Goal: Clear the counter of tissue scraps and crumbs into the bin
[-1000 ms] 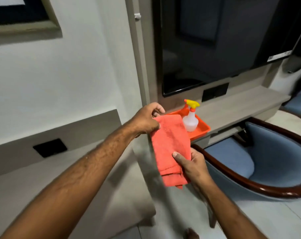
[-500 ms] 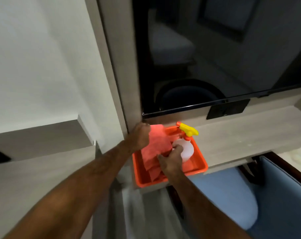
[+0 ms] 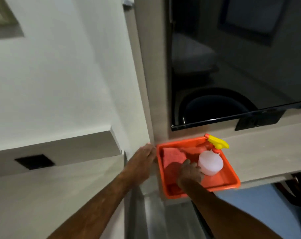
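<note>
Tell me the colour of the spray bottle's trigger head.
Yellow: the trigger head tops a translucent white spray bottle in the orange tray, seen in the head view.

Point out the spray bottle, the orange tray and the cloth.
spray bottle (image 3: 210, 163): head view, on its white body.
orange tray (image 3: 231, 170): head view, on its right-hand rim.
cloth (image 3: 173, 156): head view, on the folded part lying in the tray.

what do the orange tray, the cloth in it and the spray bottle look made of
Orange tray: likely moulded plastic, smooth, slightly glossy, rounded rim.
Cloth: soft woven fabric, perhaps microfibre; matte, rumpled folds.
Spray bottle: translucent white plastic body, glossy yellow plastic trigger.
</note>
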Motion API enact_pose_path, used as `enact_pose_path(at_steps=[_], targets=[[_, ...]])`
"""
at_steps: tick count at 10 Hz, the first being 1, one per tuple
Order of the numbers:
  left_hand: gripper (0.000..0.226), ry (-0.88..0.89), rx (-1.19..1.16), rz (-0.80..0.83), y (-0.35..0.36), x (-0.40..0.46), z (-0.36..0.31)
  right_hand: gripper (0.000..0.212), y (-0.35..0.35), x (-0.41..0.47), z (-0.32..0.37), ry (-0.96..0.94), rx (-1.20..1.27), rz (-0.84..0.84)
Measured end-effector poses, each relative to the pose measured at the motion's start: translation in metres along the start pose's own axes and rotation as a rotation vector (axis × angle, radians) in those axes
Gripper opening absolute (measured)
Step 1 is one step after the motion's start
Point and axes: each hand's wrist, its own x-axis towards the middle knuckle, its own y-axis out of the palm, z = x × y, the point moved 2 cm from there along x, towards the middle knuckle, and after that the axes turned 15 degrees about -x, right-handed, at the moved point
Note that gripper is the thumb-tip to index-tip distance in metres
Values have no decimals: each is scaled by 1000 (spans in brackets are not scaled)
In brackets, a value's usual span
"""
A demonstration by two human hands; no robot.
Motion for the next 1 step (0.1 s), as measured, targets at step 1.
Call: enact_pose_path(at_steps=[1], targets=[[55,-84,107,-251,-65,-48,22,35,-47,-35,32,-196,-127,-280]])
